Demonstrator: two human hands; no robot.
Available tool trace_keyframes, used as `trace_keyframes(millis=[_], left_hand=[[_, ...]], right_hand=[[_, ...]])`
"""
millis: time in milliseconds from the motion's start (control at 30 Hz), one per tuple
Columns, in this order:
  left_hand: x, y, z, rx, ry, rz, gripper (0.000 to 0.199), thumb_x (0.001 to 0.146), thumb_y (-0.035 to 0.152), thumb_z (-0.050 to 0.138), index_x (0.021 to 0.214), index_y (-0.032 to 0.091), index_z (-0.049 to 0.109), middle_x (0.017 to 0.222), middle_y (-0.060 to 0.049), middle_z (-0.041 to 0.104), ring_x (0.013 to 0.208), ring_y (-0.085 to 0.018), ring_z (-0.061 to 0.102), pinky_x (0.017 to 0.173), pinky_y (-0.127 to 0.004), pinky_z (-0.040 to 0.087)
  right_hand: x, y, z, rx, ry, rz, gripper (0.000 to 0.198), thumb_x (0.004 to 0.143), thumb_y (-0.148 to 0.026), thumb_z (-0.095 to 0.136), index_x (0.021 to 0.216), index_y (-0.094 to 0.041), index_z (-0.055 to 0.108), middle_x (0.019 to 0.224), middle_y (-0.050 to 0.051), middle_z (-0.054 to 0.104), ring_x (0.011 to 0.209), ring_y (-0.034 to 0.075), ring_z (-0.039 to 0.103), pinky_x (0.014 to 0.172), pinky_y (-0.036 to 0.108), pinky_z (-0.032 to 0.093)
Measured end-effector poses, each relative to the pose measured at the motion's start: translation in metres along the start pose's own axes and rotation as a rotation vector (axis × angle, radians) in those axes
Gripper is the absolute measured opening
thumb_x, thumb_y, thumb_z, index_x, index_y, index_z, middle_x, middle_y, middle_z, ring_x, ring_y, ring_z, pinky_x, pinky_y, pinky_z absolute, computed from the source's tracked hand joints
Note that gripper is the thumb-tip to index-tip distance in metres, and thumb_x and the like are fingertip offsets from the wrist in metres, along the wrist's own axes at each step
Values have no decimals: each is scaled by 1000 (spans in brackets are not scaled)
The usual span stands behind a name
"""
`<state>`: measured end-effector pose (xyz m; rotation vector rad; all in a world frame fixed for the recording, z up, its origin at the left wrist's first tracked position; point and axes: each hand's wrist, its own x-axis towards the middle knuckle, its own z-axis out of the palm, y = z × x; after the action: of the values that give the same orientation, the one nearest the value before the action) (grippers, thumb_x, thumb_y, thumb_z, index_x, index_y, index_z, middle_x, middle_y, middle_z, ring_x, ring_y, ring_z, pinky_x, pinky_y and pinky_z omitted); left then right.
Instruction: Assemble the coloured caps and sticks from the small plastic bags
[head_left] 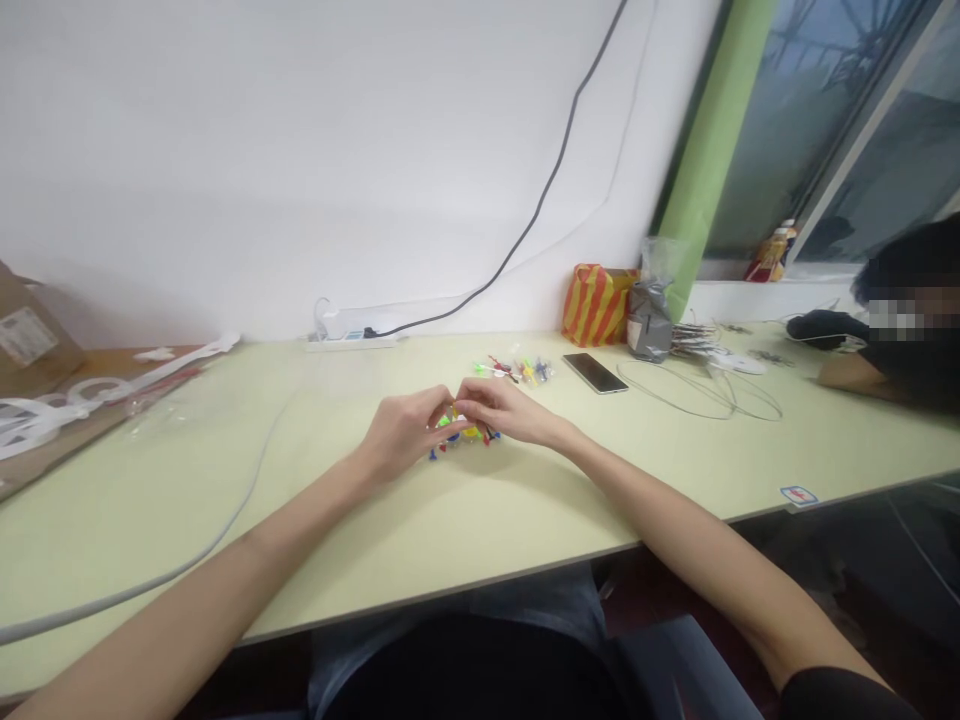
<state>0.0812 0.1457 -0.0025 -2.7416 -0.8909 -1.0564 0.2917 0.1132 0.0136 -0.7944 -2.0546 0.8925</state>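
Both hands point(401, 432) pinch a small yellow piece point(454, 411); the carton point(52, 367) bears a label point(28, 335) (illegible here).

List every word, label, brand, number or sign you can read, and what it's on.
No text can be read with certainty.
Sticker at the table's edge: red mark in a blue frame, too blurred.
Label on the cardboard box: print too small.
Pale patch on the grey bag: nothing legible.
Bottles by the window: too blurred.
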Motion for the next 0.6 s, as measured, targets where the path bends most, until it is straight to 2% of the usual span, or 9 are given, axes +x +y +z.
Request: trace_keyframes(millis=[100, 167, 267, 333, 433, 600], left_hand=[[0, 1, -1, -10, 2, -13, 36, 95, 54, 55, 83, 20, 54, 61, 6, 50, 50, -9, 42, 53, -22, 30], [0, 4, -1, -25, 3, -22, 31, 96, 52, 54, 102, 21, 57, 63, 7, 50, 51, -9, 46, 54, -21, 32], [0, 9, -1, -50, 38, -36, 37, 99, 44, 49, 129, 23, 48, 66, 8, 51, 53, -9, 51, 57, -20, 35], [0, 12, -2, -59, 53, -32, 35, 101, 37, 42, 133, 23, 44, 65, 8, 50, 53, -10, 51, 58, -20, 36], [0, 13, -4, -50, 42, -12, 32, 102, 29, 37, 132, 22, 44, 64, 9, 50, 51, -9, 49, 57, -20, 36], [-1, 10, -4, -28, 34, -6, 32, 102, 27, 37, 132, 21, 45, 62, 9, 50, 49, -9, 47, 55, -20, 35]], right_hand=[[1, 2, 0, 1, 15, -29, 29, 99, -46, 52, 89, -18, 53, 70, -3, 55, 60, 12, 52, 58, 24, 42], [2, 7, -6, -24, 22, -54, 27, 100, -43, 50, 91, -19, 53, 72, -2, 56, 63, 12, 53, 61, 24, 43], [3, 17, -22, -218, 111, -68, 20, 102, -36, 48, 91, -19, 53, 75, -1, 58, 67, 14, 54, 65, 25, 41], [2, 26, -33, -464, 193, -35, 16, 101, -30, 49, 90, -20, 55, 81, 1, 61, 74, 15, 55, 69, 26, 39], [1, 42, -46, -754, 239, 61, 14, 100, -23, 50, 90, -19, 59, 94, 5, 65, 86, 18, 56, 74, 28, 36], [4, 69, -56, -934, 206, 128, 12, 99, -20, 55, 95, -18, 66, 107, 10, 62, 104, 22, 53, 86, 31, 37]])
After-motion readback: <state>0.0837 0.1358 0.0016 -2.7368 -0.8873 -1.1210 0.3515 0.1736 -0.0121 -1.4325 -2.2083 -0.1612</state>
